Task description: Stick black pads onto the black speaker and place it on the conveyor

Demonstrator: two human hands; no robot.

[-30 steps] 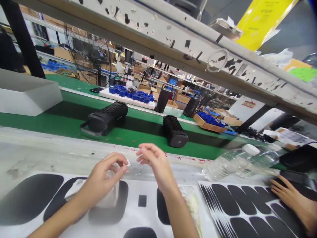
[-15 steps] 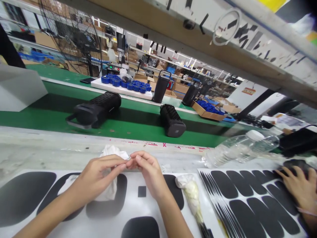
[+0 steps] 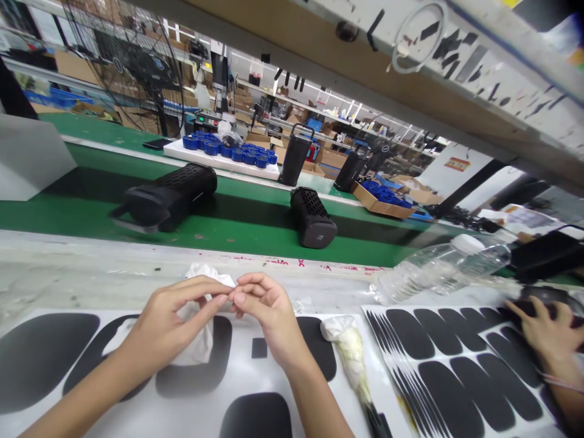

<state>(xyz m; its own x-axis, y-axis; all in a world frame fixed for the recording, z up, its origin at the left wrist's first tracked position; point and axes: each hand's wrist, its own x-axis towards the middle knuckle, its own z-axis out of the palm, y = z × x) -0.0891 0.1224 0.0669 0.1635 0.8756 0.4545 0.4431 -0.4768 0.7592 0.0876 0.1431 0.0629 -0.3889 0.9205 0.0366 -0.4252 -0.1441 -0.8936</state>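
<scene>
My left hand [image 3: 176,322] and my right hand [image 3: 269,319] meet at their fingertips above the bench. Thumb and fingers are pinched together on both; anything between them is too small to make out. Behind and beneath my left hand lies a crumpled white cloth [image 3: 197,351]. Under both hands spreads a white sheet [image 3: 182,417] printed with large black rounded shapes [image 3: 258,417] and a small black square [image 3: 259,348]. Right of my right forearm is a dark-handled tool [image 3: 353,359], its head wrapped in whitish material.
Two black speakers [image 3: 171,194] [image 3: 314,219] lie on the green conveyor belt [image 3: 246,228]. A clear plastic bottle [image 3: 438,267] rests on its side. Stacked sheets with black shapes [image 3: 474,365] lie at right, near another person's hand [image 3: 552,334]. A shelf beam [image 3: 410,97] crosses overhead.
My fingertips stay together, with slight finger shifts. The whole view has moved a little. At the far right, the other person's hand has changed its pose slightly.
</scene>
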